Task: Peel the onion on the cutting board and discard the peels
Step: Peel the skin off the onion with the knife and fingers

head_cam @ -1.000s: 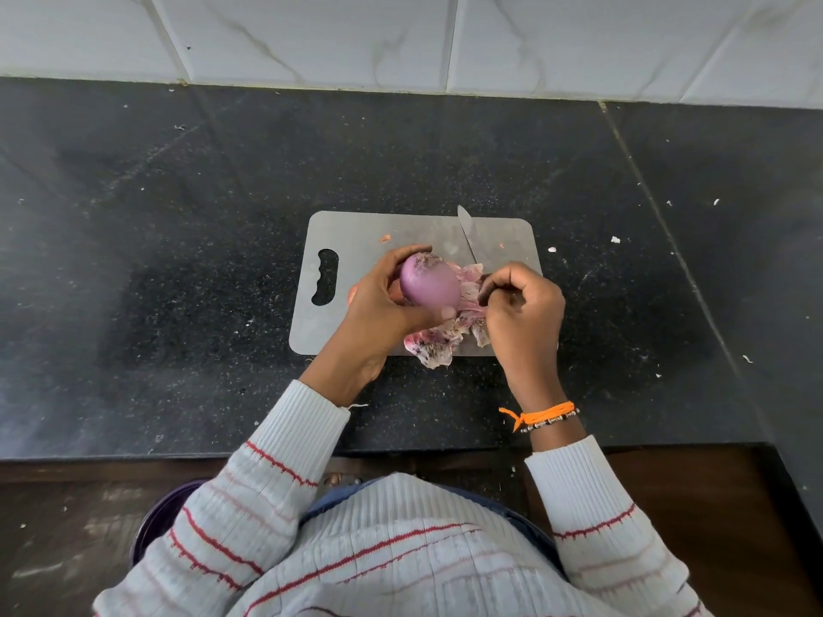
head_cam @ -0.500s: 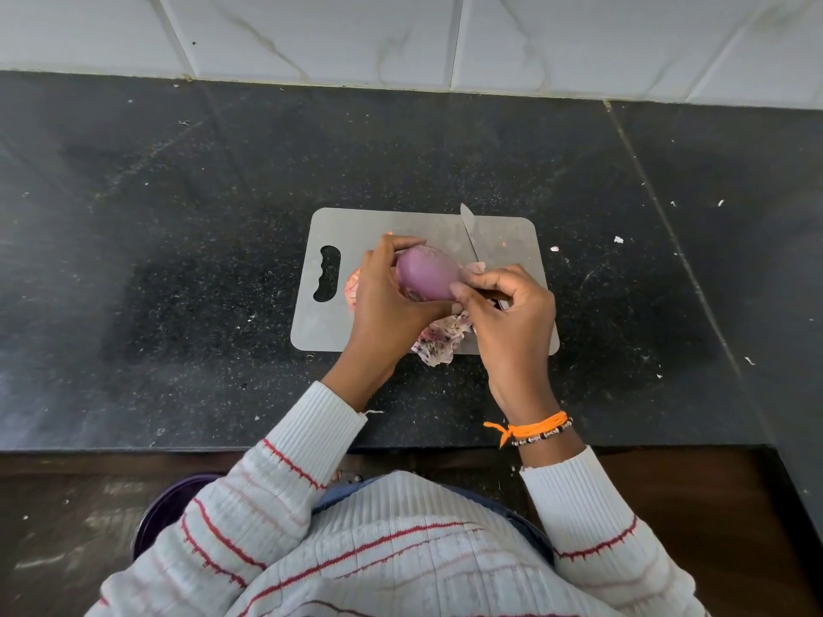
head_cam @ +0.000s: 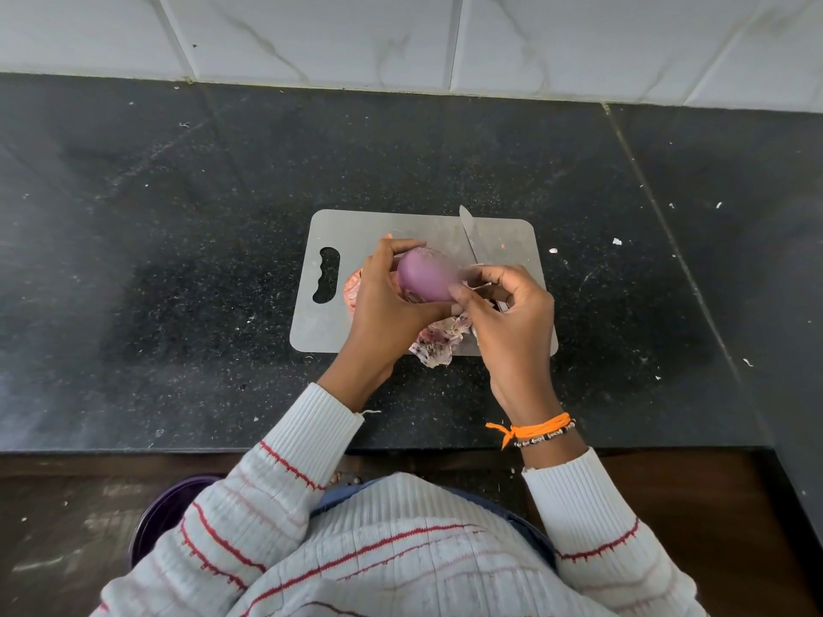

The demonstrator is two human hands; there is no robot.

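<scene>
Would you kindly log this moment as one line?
left hand: holds onion | right hand: pinching skin | peels: on cutting board

The worktop (head_cam: 200,260) is dark speckled stone with a dull polish, dusted with pale crumbs. The cutting board (head_cam: 365,224) looks like brushed grey metal or plastic, matt and flat. The onion (head_cam: 425,276) is smooth, purple and faintly glossy; the peels (head_cam: 438,342) are thin, papery and crinkled. The knife (head_cam: 468,231) blade is shiny metal. The wall tiles (head_cam: 356,33) are glossy white marble-look. The sleeve (head_cam: 307,443) is ribbed knit cloth.
</scene>
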